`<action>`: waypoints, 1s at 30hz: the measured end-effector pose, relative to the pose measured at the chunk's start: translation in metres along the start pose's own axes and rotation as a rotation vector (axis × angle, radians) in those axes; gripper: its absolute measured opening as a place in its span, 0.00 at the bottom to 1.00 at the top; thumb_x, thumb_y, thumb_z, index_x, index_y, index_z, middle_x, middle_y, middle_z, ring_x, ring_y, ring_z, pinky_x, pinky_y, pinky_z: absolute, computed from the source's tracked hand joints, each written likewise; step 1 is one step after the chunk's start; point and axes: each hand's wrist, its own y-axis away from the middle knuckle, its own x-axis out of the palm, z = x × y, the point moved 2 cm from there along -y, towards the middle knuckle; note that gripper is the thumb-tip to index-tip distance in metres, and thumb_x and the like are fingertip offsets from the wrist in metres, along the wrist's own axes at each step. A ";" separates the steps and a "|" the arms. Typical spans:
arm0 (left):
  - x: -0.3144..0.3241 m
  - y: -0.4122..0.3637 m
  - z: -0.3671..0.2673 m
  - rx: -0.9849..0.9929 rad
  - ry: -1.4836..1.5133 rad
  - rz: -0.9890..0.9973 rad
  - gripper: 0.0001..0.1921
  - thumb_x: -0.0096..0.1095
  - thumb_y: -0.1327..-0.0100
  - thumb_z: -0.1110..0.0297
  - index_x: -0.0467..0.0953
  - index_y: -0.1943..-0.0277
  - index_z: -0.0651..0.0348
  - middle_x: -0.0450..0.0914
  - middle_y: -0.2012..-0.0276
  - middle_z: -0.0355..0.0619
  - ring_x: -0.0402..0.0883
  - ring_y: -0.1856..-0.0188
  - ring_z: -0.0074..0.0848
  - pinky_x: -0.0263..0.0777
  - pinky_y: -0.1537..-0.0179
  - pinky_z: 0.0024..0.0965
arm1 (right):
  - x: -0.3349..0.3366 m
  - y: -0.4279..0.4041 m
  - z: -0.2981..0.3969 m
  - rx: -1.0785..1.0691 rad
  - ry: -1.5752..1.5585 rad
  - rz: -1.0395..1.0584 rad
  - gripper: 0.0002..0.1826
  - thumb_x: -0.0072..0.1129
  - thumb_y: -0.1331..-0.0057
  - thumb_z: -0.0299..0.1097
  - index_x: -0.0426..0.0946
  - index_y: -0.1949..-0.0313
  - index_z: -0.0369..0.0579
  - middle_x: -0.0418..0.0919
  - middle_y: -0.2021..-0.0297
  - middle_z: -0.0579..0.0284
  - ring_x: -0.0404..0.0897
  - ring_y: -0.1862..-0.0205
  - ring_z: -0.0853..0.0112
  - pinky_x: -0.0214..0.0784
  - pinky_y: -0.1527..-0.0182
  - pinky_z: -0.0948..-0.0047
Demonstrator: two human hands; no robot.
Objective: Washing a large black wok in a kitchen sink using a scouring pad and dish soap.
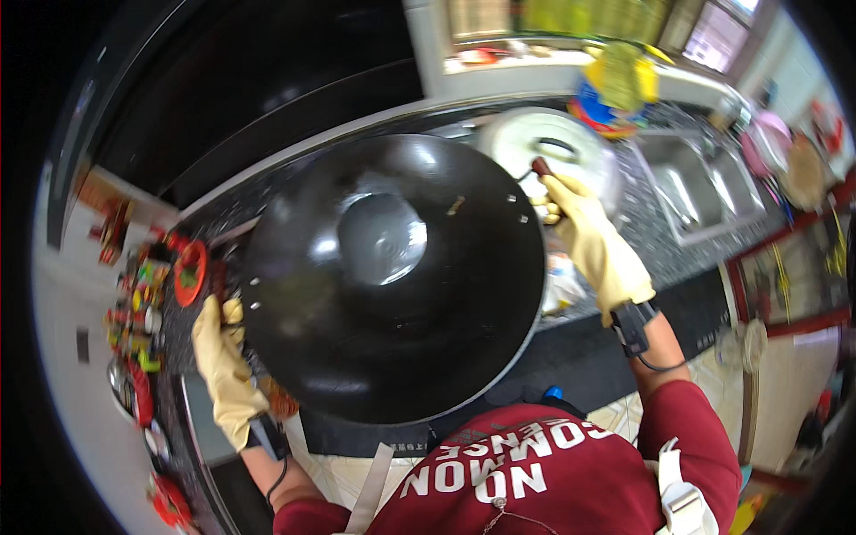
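A large black wok (441, 321) is held before my body by its two side handles. Water (382, 237) lies pooled in its round bottom, and a small brown scrap (456, 205) sits on the inner wall. My left hand (226, 368), in a pale yellow rubber glove, grips the handle at the wok's left side; the fingers partly hide that handle. On the opposite side, my right hand (592, 237), gloved alike, is closed around the other handle, whose reddish-brown grip end (540, 166) shows above the fingers.
Behind the wok, a large pale pot lid (535, 134) rests on the speckled stone counter (659, 261). A double steel sink (682, 180) is farther right. An orange-red plate (190, 274) and several condiment containers (137, 314) stand left. A black mat (361, 438) covers the floor below.
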 end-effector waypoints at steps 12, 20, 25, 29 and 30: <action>0.194 0.173 -0.023 -0.140 0.028 0.474 0.20 0.59 0.26 0.52 0.77 0.55 0.65 0.81 0.70 0.40 0.78 0.72 0.22 0.73 0.70 0.25 | -0.273 0.134 0.141 -0.264 0.032 -0.139 0.15 0.59 0.27 0.33 0.71 0.50 0.34 0.79 0.64 0.56 0.79 0.65 0.77 0.68 0.68 0.82; 0.383 0.273 0.009 -0.156 -0.128 0.555 0.22 0.55 0.26 0.48 0.80 0.64 0.59 0.82 0.73 0.40 0.79 0.72 0.25 0.69 0.66 0.29 | -0.455 0.168 0.211 -0.229 0.063 -0.185 0.10 0.52 0.26 0.31 0.75 0.57 0.34 0.77 0.71 0.61 0.69 0.75 0.80 0.60 0.72 0.81; 0.490 0.298 0.047 -0.277 -0.057 0.580 0.15 0.61 0.28 0.57 0.78 0.61 0.63 0.83 0.72 0.43 0.81 0.72 0.26 0.76 0.63 0.29 | -0.551 0.154 0.241 -0.265 0.127 -0.181 0.14 0.50 0.26 0.34 0.74 0.52 0.33 0.79 0.68 0.60 0.69 0.74 0.81 0.61 0.72 0.82; 0.564 0.320 0.082 -0.346 0.050 0.596 0.12 0.60 0.28 0.63 0.77 0.60 0.65 0.82 0.70 0.46 0.81 0.71 0.28 0.77 0.62 0.28 | -0.597 0.129 0.265 -0.213 0.191 -0.274 0.10 0.50 0.26 0.33 0.74 0.57 0.37 0.75 0.71 0.63 0.68 0.74 0.80 0.58 0.72 0.81; 0.579 0.320 0.084 -0.331 -0.010 0.623 0.11 0.60 0.29 0.65 0.77 0.61 0.66 0.82 0.70 0.46 0.81 0.71 0.28 0.76 0.62 0.28 | -0.602 0.124 0.270 -0.201 0.160 -0.315 0.08 0.49 0.27 0.31 0.74 0.60 0.40 0.73 0.73 0.65 0.67 0.75 0.80 0.55 0.74 0.81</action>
